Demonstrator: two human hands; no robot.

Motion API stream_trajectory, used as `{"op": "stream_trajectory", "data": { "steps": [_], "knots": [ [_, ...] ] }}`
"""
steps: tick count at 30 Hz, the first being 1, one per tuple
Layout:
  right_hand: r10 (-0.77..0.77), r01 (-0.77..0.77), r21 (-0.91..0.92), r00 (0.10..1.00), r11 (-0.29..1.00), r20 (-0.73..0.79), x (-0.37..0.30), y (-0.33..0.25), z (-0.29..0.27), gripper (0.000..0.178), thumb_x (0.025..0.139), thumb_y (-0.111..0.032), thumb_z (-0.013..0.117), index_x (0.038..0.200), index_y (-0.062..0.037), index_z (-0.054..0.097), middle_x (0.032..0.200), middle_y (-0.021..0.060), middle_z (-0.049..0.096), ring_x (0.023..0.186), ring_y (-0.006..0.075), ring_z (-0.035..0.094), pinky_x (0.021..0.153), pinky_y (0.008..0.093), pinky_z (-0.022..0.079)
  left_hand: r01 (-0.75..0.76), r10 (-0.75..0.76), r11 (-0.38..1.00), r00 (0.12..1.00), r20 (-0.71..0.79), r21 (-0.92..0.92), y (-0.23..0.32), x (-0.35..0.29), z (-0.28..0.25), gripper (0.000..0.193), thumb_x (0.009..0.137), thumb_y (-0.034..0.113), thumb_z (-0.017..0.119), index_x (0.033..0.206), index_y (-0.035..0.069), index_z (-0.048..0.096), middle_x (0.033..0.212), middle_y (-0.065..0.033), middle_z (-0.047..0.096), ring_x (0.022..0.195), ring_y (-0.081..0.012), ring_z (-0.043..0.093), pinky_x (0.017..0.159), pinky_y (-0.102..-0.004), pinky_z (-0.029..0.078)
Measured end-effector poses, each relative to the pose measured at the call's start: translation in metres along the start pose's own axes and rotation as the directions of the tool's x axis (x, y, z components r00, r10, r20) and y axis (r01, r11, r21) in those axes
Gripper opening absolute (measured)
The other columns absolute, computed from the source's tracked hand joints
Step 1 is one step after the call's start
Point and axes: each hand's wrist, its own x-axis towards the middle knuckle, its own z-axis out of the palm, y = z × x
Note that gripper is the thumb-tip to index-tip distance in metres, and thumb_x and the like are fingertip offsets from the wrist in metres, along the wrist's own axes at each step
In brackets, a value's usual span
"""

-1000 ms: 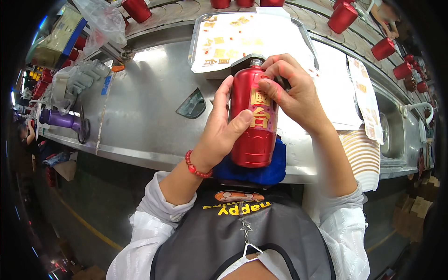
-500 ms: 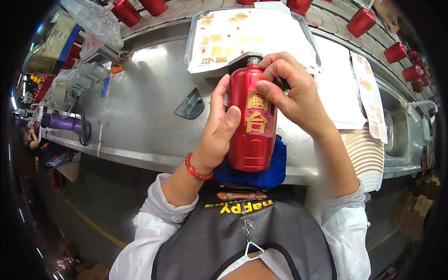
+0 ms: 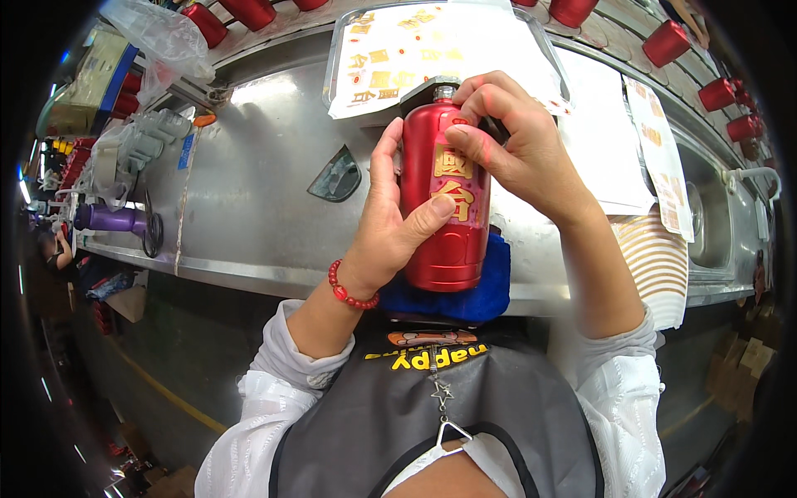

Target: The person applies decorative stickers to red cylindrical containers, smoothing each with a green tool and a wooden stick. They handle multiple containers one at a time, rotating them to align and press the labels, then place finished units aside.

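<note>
A glossy red bottle (image 3: 444, 266) lies tilted before me, its clear neck pointing away and two gold characters (image 3: 452, 199) on its front. My left hand (image 3: 378, 228) cups its left side, the thumb pressing on the lower character. At the bottle's shoulder, just above the upper character, my right hand (image 3: 527, 145) has its thumb and fingers closed against the surface. Any small piece between those fingertips is hidden. The neck rests by a dark angular holder (image 3: 415, 101). Beneath the bottle's base shows a blue cloth (image 3: 496, 286).
Behind the bottle, a metal tray (image 3: 334, 70) carries a white sheet (image 3: 473, 58) of gold and red stickers. A dark translucent piece (image 3: 336, 177) lies left on the steel bench (image 3: 249, 191). Stacked white trays (image 3: 652, 266) and a sink (image 3: 706, 224) are right. Red bottles (image 3: 667, 43) line the back.
The bottle has shifted slightly away from me. My left thumb has moved onto the lower character, while my right hand stays at the bottle's shoulder.
</note>
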Motion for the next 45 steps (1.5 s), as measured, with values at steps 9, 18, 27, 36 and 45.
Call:
{"op": "stream_trajectory", "data": {
  "steps": [9, 18, 27, 36, 45],
  "knots": [
    [0.028, -0.028, 0.003, 0.999, 1.000, 0.023, 0.002, -0.002, -0.002, 0.019, 0.084, -0.010, 0.078, 0.086, -0.0017, 0.061, 0.095, 0.0114, 0.061, 0.088, 0.0269, 0.062, 0.077, 0.0365, 0.053, 0.000, 0.000, 1.000, 1.000, 0.003, -0.008, 0.001, 0.000, -0.003, 0.098, 0.097, 0.027, 0.071, 0.159, 0.002, 0.000, 0.154, -0.0189, 0.030, 0.139, -0.0261, 0.042, 0.113, -0.0404, 0.042],
    [0.082, -0.081, -0.011, 0.992, 0.997, 0.096, 0.003, -0.005, -0.007, 0.023, 0.090, -0.016, 0.076, 0.088, -0.0018, 0.057, 0.106, 0.0114, 0.061, 0.097, 0.0226, 0.061, 0.085, 0.0336, 0.052, -0.006, 0.006, 0.996, 1.000, -0.004, 0.093, 0.001, -0.002, -0.002, 0.096, 0.096, 0.025, 0.070, 0.159, 0.002, 0.001, 0.155, -0.0199, 0.030, 0.140, -0.0271, 0.041, 0.114, -0.0411, 0.040],
    [0.271, -0.272, 0.011, 0.954, 0.962, -0.128, 0.002, -0.004, -0.001, 0.022, 0.097, -0.015, 0.064, 0.111, 0.0023, 0.062, 0.107, 0.0179, 0.063, 0.099, 0.0312, 0.064, 0.087, 0.0373, 0.052, -0.031, 0.034, 0.994, 0.999, -0.025, 0.106, 0.000, -0.002, 0.002, 0.091, 0.099, 0.028, 0.067, 0.158, -0.002, 0.005, 0.154, -0.0198, 0.032, 0.138, -0.0263, 0.043, 0.114, -0.0404, 0.040],
    [0.359, -0.358, 0.026, 0.932, 0.933, -0.055, -0.038, -0.011, 0.004, 0.056, 0.098, -0.033, 0.066, 0.135, 0.0075, 0.054, 0.126, 0.0251, 0.061, 0.119, 0.0348, 0.061, 0.102, 0.0398, 0.047, -0.062, 0.091, 0.955, 0.992, -0.088, 0.290, -0.003, 0.032, -0.016, 0.059, 0.104, 0.027, 0.059, 0.148, 0.001, 0.031, 0.132, -0.0154, 0.055, 0.116, -0.0169, 0.059, 0.100, -0.0321, 0.050],
    [0.402, -0.402, -0.001, 0.916, 0.916, -0.006, -0.038, -0.011, 0.002, 0.063, 0.098, -0.040, 0.067, 0.141, 0.0030, 0.051, 0.129, 0.0186, 0.061, 0.123, 0.0276, 0.058, 0.106, 0.0369, 0.044, -0.047, 0.083, 0.972, 0.985, -0.149, 0.229, 0.001, 0.047, -0.017, 0.047, 0.097, 0.029, 0.069, 0.127, -0.003, 0.051, 0.118, -0.0153, 0.060, 0.108, -0.0186, 0.059, 0.097, -0.0329, 0.048]
  ]
}}
